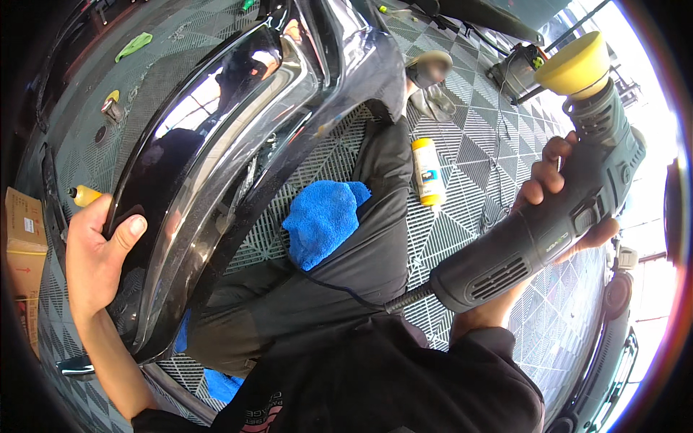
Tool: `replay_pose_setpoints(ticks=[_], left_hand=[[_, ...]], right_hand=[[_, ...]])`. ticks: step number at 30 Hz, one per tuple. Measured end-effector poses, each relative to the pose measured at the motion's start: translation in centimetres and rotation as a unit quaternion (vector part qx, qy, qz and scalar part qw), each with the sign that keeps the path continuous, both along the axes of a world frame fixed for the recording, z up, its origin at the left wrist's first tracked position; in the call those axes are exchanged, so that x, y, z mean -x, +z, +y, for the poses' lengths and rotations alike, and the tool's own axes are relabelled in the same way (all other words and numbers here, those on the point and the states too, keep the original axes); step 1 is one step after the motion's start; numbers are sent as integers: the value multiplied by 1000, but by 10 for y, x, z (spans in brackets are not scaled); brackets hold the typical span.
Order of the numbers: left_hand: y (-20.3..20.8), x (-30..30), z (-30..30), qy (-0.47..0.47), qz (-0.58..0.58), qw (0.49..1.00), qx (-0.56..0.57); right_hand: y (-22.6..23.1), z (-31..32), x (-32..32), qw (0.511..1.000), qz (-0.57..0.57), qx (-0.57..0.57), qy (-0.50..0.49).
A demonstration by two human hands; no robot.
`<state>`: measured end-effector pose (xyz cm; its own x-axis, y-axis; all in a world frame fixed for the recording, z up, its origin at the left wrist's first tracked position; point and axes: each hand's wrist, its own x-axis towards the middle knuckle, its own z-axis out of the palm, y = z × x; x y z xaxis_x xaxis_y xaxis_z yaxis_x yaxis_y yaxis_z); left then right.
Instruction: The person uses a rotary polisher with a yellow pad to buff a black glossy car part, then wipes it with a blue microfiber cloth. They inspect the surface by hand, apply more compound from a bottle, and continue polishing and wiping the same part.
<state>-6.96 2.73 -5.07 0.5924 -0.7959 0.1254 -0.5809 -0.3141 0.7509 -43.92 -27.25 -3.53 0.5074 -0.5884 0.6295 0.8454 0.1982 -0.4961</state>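
Observation:
A glossy black car bumper (188, 137) slants across my left side, resting by my legs. My left hand (101, 260) grips its outer edge, thumb on the near face; the fingers behind the edge are hidden. Raised on the right, my right hand (543, 180) is wrapped round a dark grey polisher (498, 260). Its yellow foam pad (574, 68) points up and away from the bumper, touching nothing. A black power cord (336, 291) runs from the polisher's rear end across my lap. On my thigh lies a crumpled blue microfibre cloth (325, 220).
A white bottle with yellow ends (428, 173) lies on the grey grated floor (462, 187) right of my leg. Another blue cloth (222, 386) is below the bumper. Cardboard boxes (25, 242) and a small yellow bottle (85, 195) stand left. Another black bumper (603, 346) is at far right.

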Motion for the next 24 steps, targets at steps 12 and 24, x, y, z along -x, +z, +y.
replay_pose_setpoints(ticks=[12,24], left_hand=[[0,-12,10,-4,9,1000,-18],[13,4,-1,-18,20,999,-32]], right_hand=[[-12,-12,10,1000,-17,-14,0],[-4,1,5,993,72,-97,-6]])
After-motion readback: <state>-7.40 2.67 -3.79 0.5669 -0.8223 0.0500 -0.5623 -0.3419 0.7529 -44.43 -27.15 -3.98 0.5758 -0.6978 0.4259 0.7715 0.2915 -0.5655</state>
